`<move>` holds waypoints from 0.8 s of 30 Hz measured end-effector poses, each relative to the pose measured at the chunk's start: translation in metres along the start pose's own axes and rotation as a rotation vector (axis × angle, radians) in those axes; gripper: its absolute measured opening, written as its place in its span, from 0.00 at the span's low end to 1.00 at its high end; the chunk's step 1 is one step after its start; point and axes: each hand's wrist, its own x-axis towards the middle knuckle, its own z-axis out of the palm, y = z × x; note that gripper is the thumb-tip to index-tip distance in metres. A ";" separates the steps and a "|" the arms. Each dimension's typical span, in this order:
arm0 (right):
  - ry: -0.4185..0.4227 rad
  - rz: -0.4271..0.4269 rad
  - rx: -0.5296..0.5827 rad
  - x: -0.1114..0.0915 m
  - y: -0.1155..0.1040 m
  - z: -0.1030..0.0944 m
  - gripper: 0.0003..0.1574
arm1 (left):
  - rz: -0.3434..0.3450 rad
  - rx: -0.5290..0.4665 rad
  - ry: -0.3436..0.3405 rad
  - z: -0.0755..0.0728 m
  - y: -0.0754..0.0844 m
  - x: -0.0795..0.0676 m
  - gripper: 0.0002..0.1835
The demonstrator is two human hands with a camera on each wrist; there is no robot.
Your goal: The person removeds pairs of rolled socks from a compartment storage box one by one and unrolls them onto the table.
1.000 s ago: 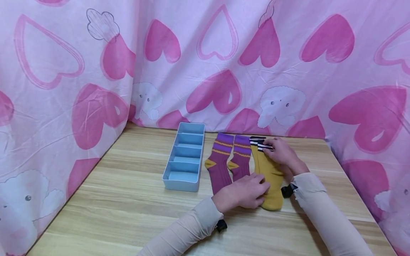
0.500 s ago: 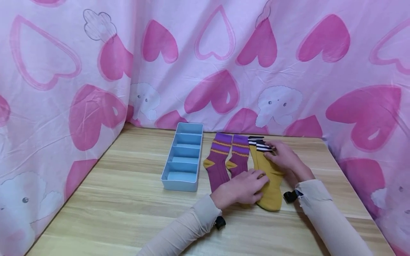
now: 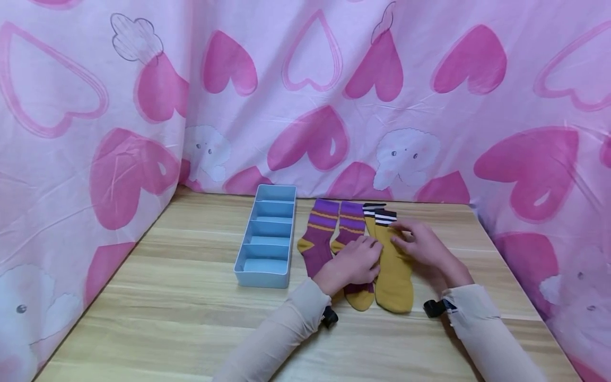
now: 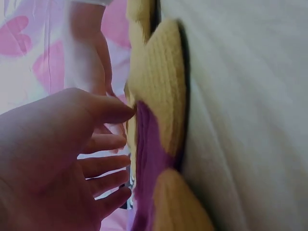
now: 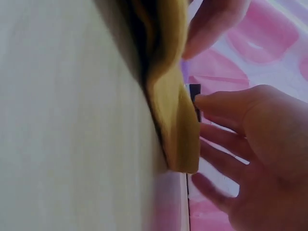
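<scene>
A mustard-yellow sock [image 3: 393,286] with a black-and-white striped cuff lies flat, toe toward me. A second yellow sock [image 3: 369,213] shows mostly as a striped cuff beneath it. Left of these lie two maroon-and-purple socks, one farther left [image 3: 319,246] and one nearer [image 3: 352,223]. My left hand [image 3: 353,261] rests over the nearer maroon sock, hiding its middle; in the left wrist view its fingers are spread and the thumb tip meets the fabric. My right hand [image 3: 422,246] touches the upper right edge of the yellow sock with loosely extended fingers.
A light blue box [image 3: 262,278] with several compartments stands left of the socks on the wooden table [image 3: 157,297]. A pink heart-patterned curtain [image 3: 262,132] hangs behind the table and along both sides.
My left hand has moved left off the yellow sock, uncovering a yellow toe. My right hand has slid from the cuff down its right edge. The top sock's toe end has shifted slightly left.
</scene>
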 end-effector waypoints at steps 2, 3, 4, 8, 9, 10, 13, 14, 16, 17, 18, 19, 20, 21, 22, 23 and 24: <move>-0.012 -0.001 0.000 -0.002 -0.002 0.001 0.23 | -0.015 -0.008 -0.002 0.001 0.000 0.003 0.27; -0.022 0.004 -0.002 -0.003 -0.002 0.002 0.23 | -0.022 -0.011 -0.005 0.002 0.000 0.003 0.27; -0.032 0.009 -0.005 -0.003 -0.003 0.002 0.24 | -0.030 -0.021 -0.012 0.003 0.000 0.004 0.27; -0.101 0.076 0.003 -0.005 -0.005 -0.002 0.31 | -0.053 -0.050 -0.039 0.004 0.001 0.004 0.29; -0.116 0.091 0.007 -0.005 -0.006 -0.003 0.32 | -0.057 -0.055 -0.043 0.005 0.001 0.004 0.29; -0.131 0.104 0.009 -0.005 -0.005 -0.004 0.34 | -0.062 -0.062 -0.049 0.004 0.001 0.004 0.29; -0.154 0.142 0.007 -0.006 -0.005 -0.007 0.36 | -0.069 -0.068 -0.058 0.004 0.003 0.005 0.29; -0.157 0.147 0.005 -0.006 -0.004 -0.008 0.36 | -0.068 -0.065 -0.061 0.004 0.004 0.005 0.29; -0.163 0.153 -0.002 -0.007 -0.003 -0.009 0.35 | -0.072 -0.064 -0.068 0.003 0.005 0.004 0.29; -0.162 0.155 -0.008 -0.008 -0.002 -0.010 0.35 | -0.073 -0.061 -0.070 0.003 0.005 0.004 0.29; -0.163 0.155 -0.014 -0.009 -0.001 -0.011 0.35 | -0.075 -0.059 -0.071 0.002 0.005 0.003 0.28; -0.163 0.152 -0.020 -0.009 0.000 -0.012 0.35 | -0.076 -0.054 -0.071 0.002 0.006 0.003 0.28; -0.161 0.147 -0.027 -0.010 0.001 -0.013 0.35 | -0.077 -0.050 -0.071 0.002 0.006 0.002 0.27; -0.158 0.141 -0.033 -0.010 0.003 -0.013 0.35 | -0.079 -0.047 -0.072 0.002 0.007 0.002 0.27; -0.153 0.134 -0.040 -0.011 0.004 -0.014 0.35 | -0.080 -0.043 -0.072 0.001 0.007 0.002 0.26; -0.146 0.124 -0.048 -0.011 0.005 -0.015 0.35 | -0.080 -0.040 -0.071 0.001 0.007 0.002 0.26; -0.140 0.116 -0.049 -0.012 0.007 -0.016 0.35 | -0.080 -0.038 -0.071 0.001 0.007 0.002 0.26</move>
